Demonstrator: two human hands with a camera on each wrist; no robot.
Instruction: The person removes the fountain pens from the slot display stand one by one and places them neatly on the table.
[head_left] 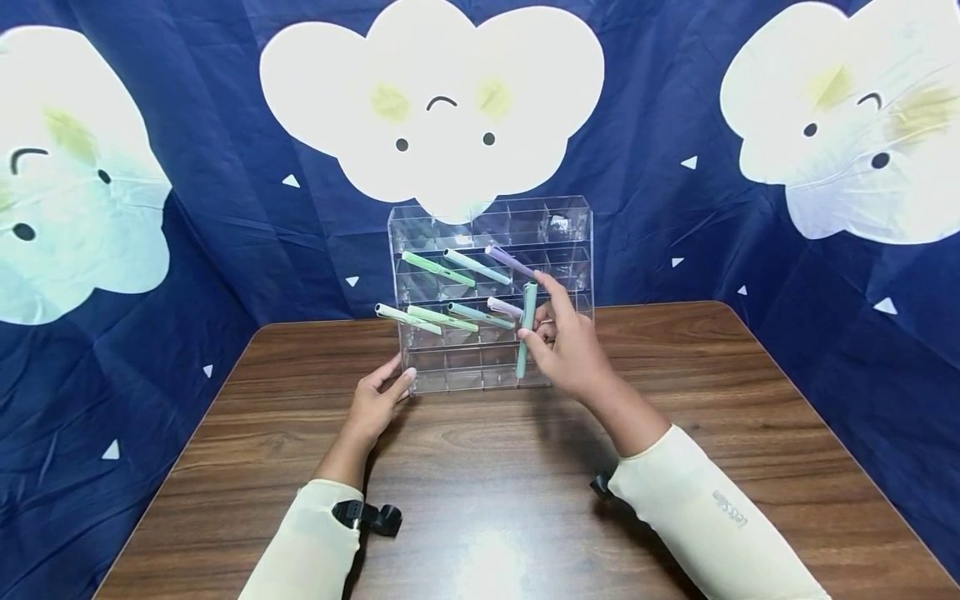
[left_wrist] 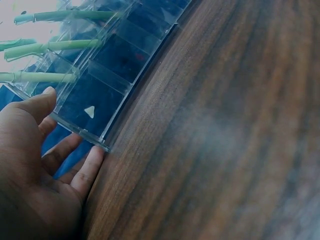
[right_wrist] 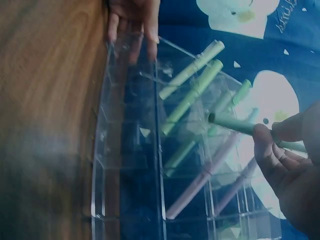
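A clear acrylic pen rack (head_left: 495,379) with tiered compartments stands at the back of the table. My left hand (head_left: 375,404) holds its lower left corner, the thumb (left_wrist: 42,105) at the side edge and the other fingers around the corner. My right hand (head_left: 573,350) pinches a teal-green pen (head_left: 528,321) between thumb and fingers, nearly upright in the head view, in front of the rack's right part. Higher up lean a green pen (head_left: 438,269), a light blue pen (head_left: 477,267) and a purple pen (head_left: 510,261). Several pale, green, teal and lilac pens (head_left: 504,307) fill the row below.
The brown wooden table (head_left: 465,467) spreads out before the rack. Behind it hangs a dark blue cloth (head_left: 645,225) with white clouds and small triangles. Black wrist cameras (head_left: 386,520) sit on both cream sleeves (head_left: 307,542).
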